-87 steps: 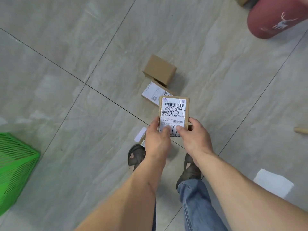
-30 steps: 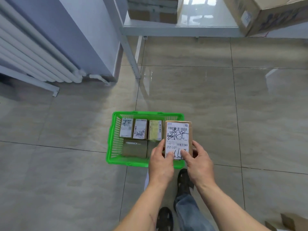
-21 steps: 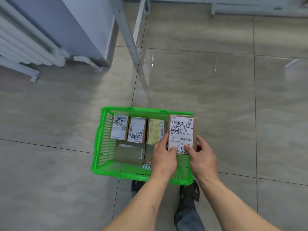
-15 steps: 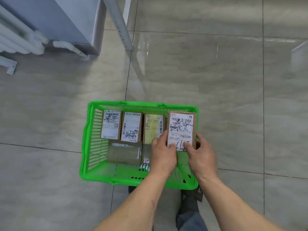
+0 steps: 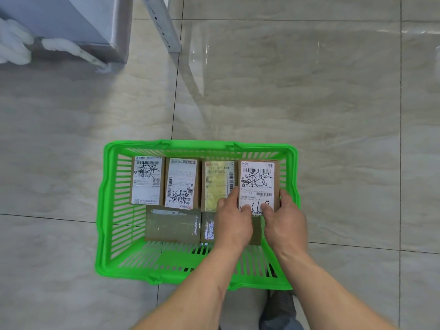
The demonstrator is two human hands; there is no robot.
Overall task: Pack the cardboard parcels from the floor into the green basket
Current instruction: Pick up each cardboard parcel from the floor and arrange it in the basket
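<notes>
The flat brown cardboard parcel with the white shipping label (image 5: 258,185) is pinched at its near end by the left hand (image 5: 234,222) and the right hand (image 5: 284,221), thumbs on the label. Since half a second ago it has been lowered into the far right corner of the green slatted plastic basket (image 5: 107,210), beside three labelled parcels (image 5: 182,183). Its long axis runs away from the person, label up.

Head camera looks steeply down, close over the green basket (image 5: 108,210)
</notes>
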